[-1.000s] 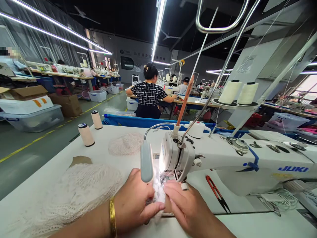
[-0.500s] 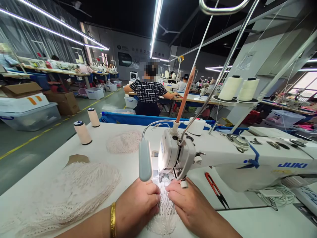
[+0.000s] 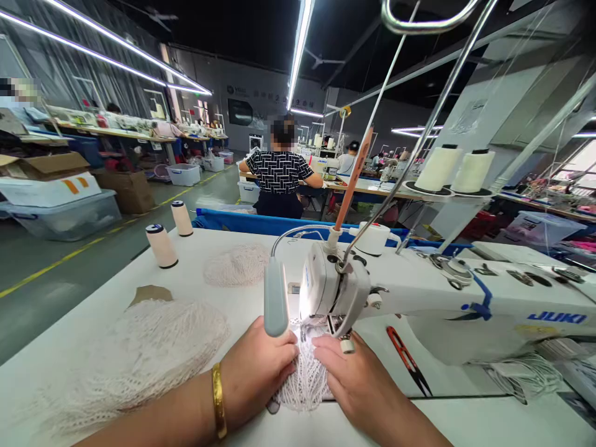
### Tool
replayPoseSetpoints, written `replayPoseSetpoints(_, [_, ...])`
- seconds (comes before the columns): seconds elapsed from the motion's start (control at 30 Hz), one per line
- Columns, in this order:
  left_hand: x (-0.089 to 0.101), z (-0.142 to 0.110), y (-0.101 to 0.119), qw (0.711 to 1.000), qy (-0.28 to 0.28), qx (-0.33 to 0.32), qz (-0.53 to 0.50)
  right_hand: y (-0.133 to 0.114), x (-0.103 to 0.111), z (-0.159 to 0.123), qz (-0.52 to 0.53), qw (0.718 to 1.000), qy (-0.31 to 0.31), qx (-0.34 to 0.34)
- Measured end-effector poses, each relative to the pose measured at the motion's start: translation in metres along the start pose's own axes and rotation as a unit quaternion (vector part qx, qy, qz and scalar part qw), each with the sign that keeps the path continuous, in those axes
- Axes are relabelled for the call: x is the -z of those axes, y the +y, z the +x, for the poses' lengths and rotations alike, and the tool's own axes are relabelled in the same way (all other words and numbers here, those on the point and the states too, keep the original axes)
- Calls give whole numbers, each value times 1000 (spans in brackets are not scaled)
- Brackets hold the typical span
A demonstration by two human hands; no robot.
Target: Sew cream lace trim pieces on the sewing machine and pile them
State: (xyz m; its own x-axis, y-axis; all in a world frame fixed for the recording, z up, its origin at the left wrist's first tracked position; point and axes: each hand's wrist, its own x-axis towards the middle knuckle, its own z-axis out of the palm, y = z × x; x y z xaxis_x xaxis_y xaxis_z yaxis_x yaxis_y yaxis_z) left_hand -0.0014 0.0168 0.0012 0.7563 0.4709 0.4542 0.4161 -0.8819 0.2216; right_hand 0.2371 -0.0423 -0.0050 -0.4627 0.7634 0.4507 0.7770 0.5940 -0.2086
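White lace fabric (image 3: 305,375) lies under the needle area of a sewing machine (image 3: 326,285), bunched in fine folds. My left hand (image 3: 263,369), with a gold bangle at the wrist, grips the lace's left edge with fingers closed. On the other side my right hand (image 3: 356,375) pinches the right edge, its fingertips close to the presser foot (image 3: 305,335). The machine's lamp (image 3: 276,298) lights this spot. A large heap of lace (image 3: 153,354) rests left of my left arm, and a smaller lace pile (image 3: 237,266) sits farther back.
Two thread cones (image 3: 162,246) stand at the table's back left. Thread snips (image 3: 408,360) with red handles lie right of my right hand. A pencil (image 3: 354,180) sticks up from the machine head. Ahead, a person in a patterned top (image 3: 279,174) sits at another table.
The lace has moved forward under the needle, and less of it hangs toward me. Both hands keep their hold beside the presser foot. The view has shifted slightly.
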Motion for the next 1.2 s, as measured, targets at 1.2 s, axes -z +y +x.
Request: replayPoseSetpoints(1.2, [-8, 2, -1, 997, 49, -44, 51, 0, -10, 2, -20, 999, 34, 6])
